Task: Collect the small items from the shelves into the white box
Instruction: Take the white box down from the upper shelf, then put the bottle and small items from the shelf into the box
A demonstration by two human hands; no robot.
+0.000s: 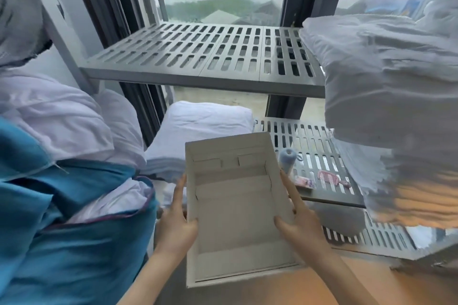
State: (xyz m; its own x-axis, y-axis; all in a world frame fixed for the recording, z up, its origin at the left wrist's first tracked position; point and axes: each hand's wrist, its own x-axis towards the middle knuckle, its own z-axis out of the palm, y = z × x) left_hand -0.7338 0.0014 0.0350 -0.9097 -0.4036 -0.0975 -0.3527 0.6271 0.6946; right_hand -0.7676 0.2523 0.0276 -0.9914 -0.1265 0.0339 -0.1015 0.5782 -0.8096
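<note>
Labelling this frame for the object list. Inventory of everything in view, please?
white box: 1, white, open and empty, held in the middle foreground
blue bottle-like item: 1, light blue, lower shelf just right of the box
pink comb: 1, pink, lower shelf right of the bottle-like item
small packet: 1, pinkish print, front edge of the lower shelf
upper shelf: 1, grey slotted, centre
lower shelf: 1, grey slotted, right of the box
folded towels: 1 stack, white, behind the box on the left
bedding: pile, white and teal, left
white bundle: 1, white, right
left hand: on the box's left wall
right hand: on the box's right wall
</note>
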